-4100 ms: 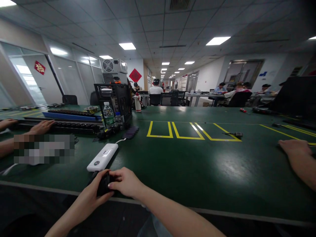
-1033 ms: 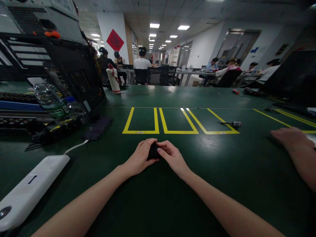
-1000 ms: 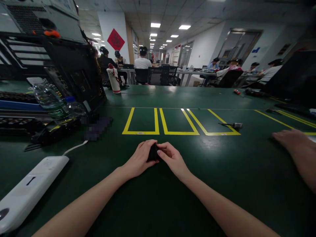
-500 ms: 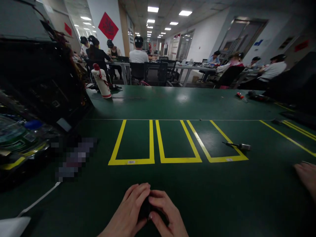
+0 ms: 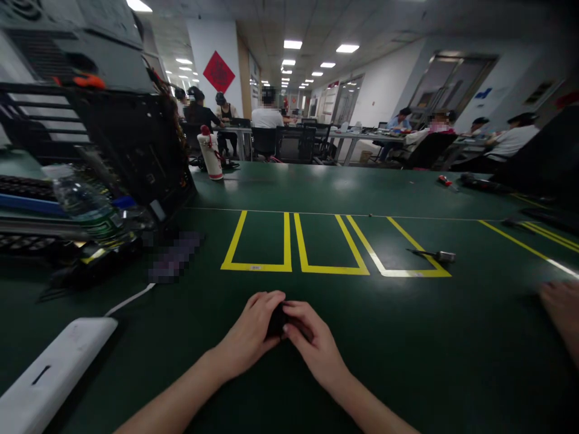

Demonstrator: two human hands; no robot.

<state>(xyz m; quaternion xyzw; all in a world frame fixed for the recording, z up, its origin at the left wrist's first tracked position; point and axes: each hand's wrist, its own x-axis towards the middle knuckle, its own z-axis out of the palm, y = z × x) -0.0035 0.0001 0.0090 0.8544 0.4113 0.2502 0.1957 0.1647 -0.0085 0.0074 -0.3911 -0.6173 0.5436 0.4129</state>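
Note:
My left hand (image 5: pixel 252 328) and my right hand (image 5: pixel 311 342) meet on the green table (image 5: pixel 407 337), both closed around a small black object (image 5: pixel 275 320). Most of that object is hidden between my fingers, so I cannot name it. Just beyond my hands lie three yellow taped boxes (image 5: pixel 262 244). A small metal tool (image 5: pixel 433 255) rests on the rightmost box.
A white power strip (image 5: pixel 49 372) with a cable lies near left. A black frame (image 5: pixel 131 150), a water bottle (image 5: pixel 81 202) and trays crowd the left. A white bottle (image 5: pixel 211 155) stands far back. Another person's hand (image 5: pixel 561 310) rests at the right edge. People sit at distant desks.
Over four seconds my hands carried the black object from the table's near edge toward the yellow boxes. In the last half second the view pulled back and tilted down a little; my grip stays the same.

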